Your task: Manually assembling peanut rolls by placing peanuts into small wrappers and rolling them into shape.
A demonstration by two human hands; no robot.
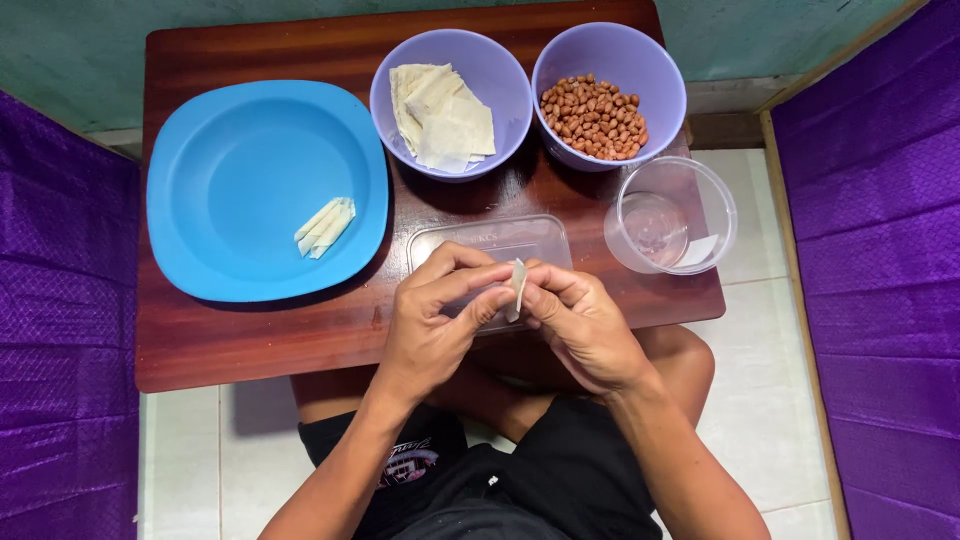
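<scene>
Above wooden table (250, 340), left hand (430, 320) and right hand (585, 325) pinch one wrapper (517, 288).

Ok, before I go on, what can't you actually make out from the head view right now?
- Wrapper piece: only an edge shows; the left hand and right hand cover the rest, so any filling is hidden.
- Flat clear lid: its near part is behind both hands.
- Clear cup: contents too faint to tell.
- Rolled pieces on the blue plate: count unclear, too small.

Low wooden table (250, 340) — blue plate (230, 180), two purple bowls (500, 70), clear cup (700, 200), clear lid (545, 235).
</scene>
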